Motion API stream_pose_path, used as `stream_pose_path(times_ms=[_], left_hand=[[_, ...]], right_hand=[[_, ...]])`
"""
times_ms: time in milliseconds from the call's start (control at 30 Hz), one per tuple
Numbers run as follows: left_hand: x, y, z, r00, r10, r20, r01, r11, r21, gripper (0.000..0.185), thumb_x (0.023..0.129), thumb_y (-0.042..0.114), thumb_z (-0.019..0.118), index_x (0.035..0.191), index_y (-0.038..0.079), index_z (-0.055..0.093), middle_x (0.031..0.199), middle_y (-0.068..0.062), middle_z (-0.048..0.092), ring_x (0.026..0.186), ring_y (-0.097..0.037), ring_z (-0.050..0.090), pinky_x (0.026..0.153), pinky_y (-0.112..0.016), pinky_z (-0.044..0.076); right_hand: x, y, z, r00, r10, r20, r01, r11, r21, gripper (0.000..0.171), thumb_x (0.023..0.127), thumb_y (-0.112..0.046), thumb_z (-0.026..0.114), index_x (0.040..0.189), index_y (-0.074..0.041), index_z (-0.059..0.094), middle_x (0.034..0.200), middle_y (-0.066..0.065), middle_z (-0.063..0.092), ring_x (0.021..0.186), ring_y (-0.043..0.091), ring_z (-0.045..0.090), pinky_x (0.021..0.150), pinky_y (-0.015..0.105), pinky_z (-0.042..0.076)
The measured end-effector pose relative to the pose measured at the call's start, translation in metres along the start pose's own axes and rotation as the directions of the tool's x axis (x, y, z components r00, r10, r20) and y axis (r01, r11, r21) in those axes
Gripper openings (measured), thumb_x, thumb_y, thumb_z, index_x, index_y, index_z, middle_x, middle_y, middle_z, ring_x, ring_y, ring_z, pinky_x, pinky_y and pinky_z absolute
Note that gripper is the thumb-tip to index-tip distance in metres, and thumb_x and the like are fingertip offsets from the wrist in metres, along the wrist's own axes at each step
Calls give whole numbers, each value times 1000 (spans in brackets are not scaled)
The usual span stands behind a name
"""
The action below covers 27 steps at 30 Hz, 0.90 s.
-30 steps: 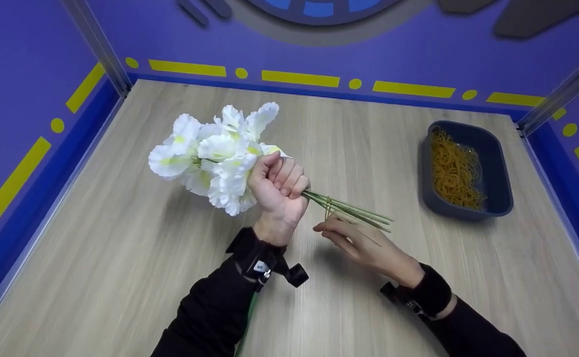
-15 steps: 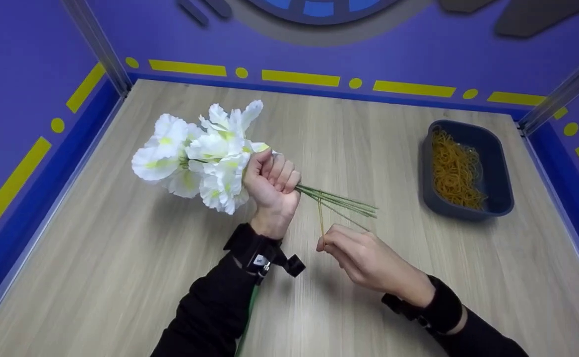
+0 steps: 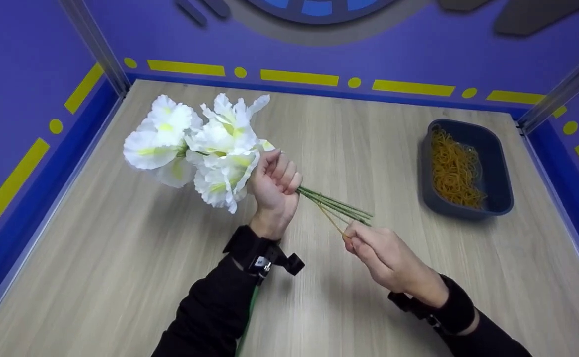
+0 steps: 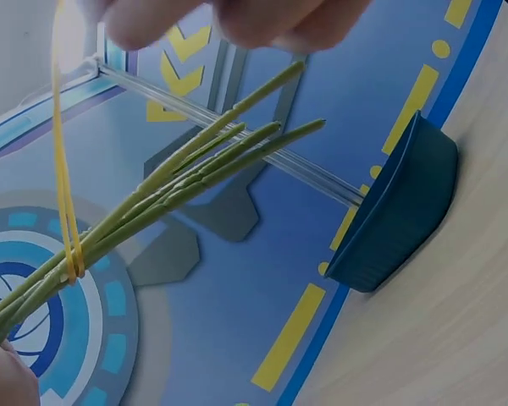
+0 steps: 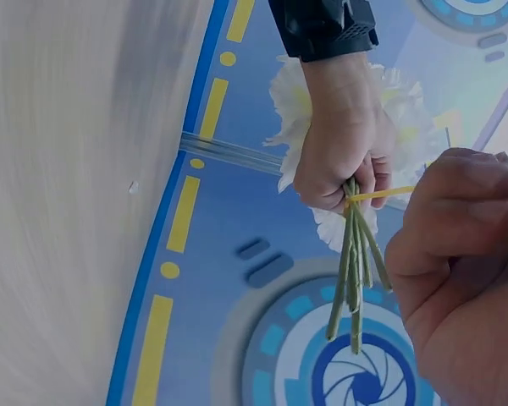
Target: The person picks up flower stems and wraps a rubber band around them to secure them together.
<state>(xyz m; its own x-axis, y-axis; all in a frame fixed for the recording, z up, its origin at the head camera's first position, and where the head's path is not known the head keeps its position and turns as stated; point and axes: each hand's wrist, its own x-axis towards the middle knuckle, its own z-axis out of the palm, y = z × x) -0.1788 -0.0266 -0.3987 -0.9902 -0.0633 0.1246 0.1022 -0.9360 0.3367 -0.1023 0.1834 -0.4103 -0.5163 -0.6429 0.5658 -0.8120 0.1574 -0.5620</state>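
My left hand (image 3: 277, 191) grips a bunch of white artificial flowers (image 3: 225, 139) by their green stems (image 3: 341, 206), blooms to the left and stem ends to the right. A yellow rubber band (image 3: 330, 218) loops round the stems just beyond that fist. My right hand (image 3: 391, 258) pinches the band's free end and holds it stretched toward the front right. In the left wrist view the rubber band (image 4: 65, 203) runs taut from the stems (image 4: 152, 194) up to the right fingers (image 4: 279, 17). The right wrist view shows the band (image 5: 385, 194) pulled sideways from the stems.
A dark grey plastic tub (image 3: 497, 183) with a heap of yellow rubber bands (image 3: 453, 171) stands at the right of the wooden table (image 3: 170, 277). Blue panels (image 3: 289, 54) with yellow marks enclose the table at the back and sides.
My right hand first drew the rubber band toward the front, away from the stems, then swung to the right with it. The left hand and flowers shifted slightly left, and the blooms tilted.
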Motion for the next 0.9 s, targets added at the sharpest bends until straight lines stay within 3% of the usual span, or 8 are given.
stream_pose_path(times_ms=[233, 367, 567, 733, 900], left_hand=[[-6, -3, 5, 998, -26, 51, 26, 1000, 13, 44, 98, 11, 29, 55, 20, 29, 49, 10, 22, 41, -3, 15, 39, -16, 12], [-9, -2, 6, 997, -16, 79, 13, 999, 35, 43, 98, 11, 29, 56, 19, 26, 49, 10, 21, 42, -3, 15, 39, -17, 11], [-9, -3, 6, 996, -11, 86, 6, 998, 59, 43, 98, 12, 30, 56, 19, 25, 49, 11, 22, 42, -3, 15, 39, -17, 11], [-12, -7, 7, 989, -90, 116, 79, 992, 97, 41, 96, 11, 32, 56, 20, 25, 49, 12, 24, 42, -2, 15, 39, -16, 12], [-16, -10, 11, 966, -214, 145, 193, 970, 149, 41, 94, 11, 36, 55, 22, 26, 47, 13, 25, 41, -1, 16, 37, -15, 12]], right_hand=[[0, 2, -6, 998, 57, -23, -58, 997, -51, 16, 102, 3, 50, 95, -11, 55, 74, -6, 47, 60, 1, 41, 51, 13, 36], [3, 3, -12, 999, -12, -30, 10, 997, -70, 3, 102, -7, 58, 101, -7, 61, 76, -4, 53, 58, 2, 44, 50, 12, 38], [9, 1, -23, 994, -72, -85, 61, 989, -132, 4, 97, -7, 66, 101, -7, 69, 79, -4, 61, 56, 0, 47, 48, 9, 38], [12, -2, -31, 976, -82, -199, 53, 988, -148, 6, 97, -9, 68, 96, -5, 72, 78, -1, 62, 54, 2, 46, 45, 11, 37], [13, -3, -40, 953, -104, -286, 35, 971, -236, 21, 101, -20, 64, 93, -3, 73, 78, 1, 64, 55, 3, 42, 47, 14, 34]])
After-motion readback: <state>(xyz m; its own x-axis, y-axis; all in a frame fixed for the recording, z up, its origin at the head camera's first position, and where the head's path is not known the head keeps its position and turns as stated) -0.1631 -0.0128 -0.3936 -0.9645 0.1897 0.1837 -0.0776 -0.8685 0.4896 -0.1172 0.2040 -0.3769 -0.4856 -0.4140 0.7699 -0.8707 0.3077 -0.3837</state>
